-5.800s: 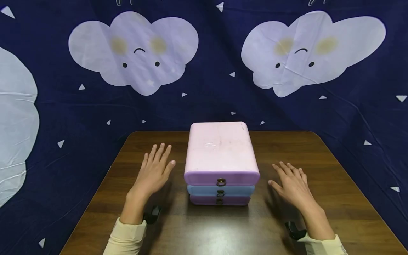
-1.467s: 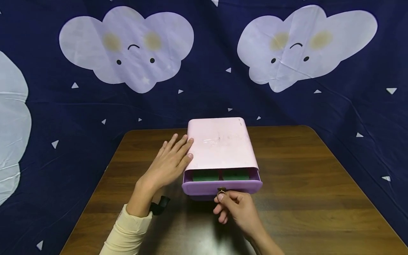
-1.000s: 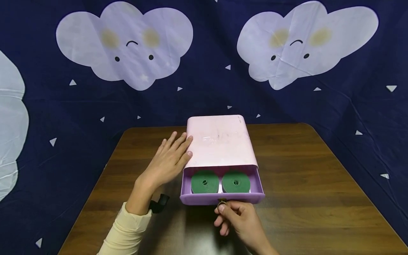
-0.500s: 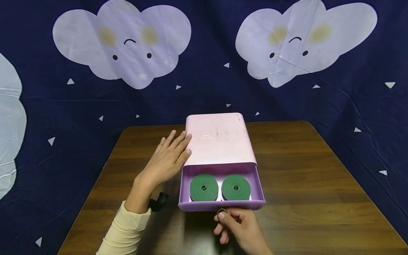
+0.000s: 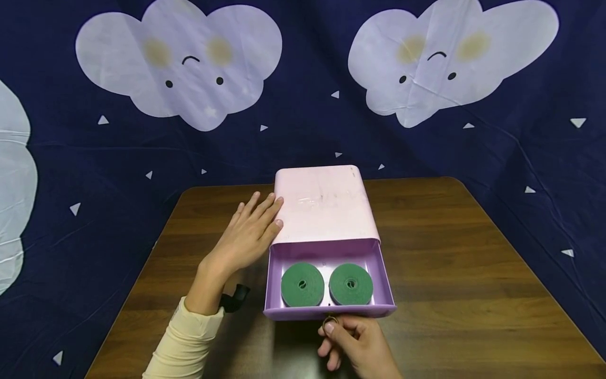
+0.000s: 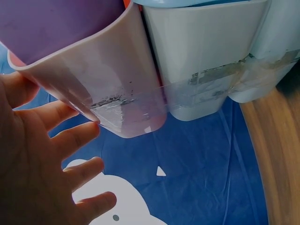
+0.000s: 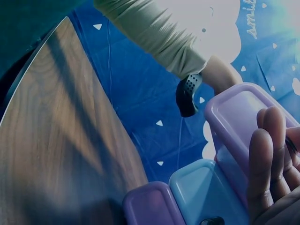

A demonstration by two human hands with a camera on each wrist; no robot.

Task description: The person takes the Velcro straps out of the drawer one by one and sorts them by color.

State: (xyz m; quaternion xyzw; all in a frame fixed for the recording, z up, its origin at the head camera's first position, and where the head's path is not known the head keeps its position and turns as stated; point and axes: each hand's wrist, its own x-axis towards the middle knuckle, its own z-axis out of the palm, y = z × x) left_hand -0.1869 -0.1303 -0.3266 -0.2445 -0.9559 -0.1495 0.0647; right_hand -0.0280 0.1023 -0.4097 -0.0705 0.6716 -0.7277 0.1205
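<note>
A small chest of drawers with a pink top (image 5: 326, 205) stands on the table, its purple top drawer (image 5: 326, 313) pulled well out. Side by side in that drawer lie two green rolls of flat tape or strap, a left roll (image 5: 291, 284) and a right roll (image 5: 362, 284). My right hand (image 5: 360, 345) pinches the drawer's brass ring pull (image 5: 330, 319) between thumb and forefinger. With fingers spread, my left hand (image 5: 246, 234) rests its fingertips against the chest's left side. The left wrist view shows the left fingers (image 6: 77, 136) along the pink wall.
Below the top drawer, the right wrist view shows a blue drawer (image 7: 206, 192) and a lower purple drawer (image 7: 152, 206), both closed. Clear tape (image 6: 187, 89) runs across the tiers' side. The wooden table (image 5: 454, 273) ends at a dark blue cloud-patterned cloth (image 5: 312, 126).
My hands came from either side of the chest to its left side and ring pull. The right hand has drawn the top drawer toward me, bringing both green rolls into view.
</note>
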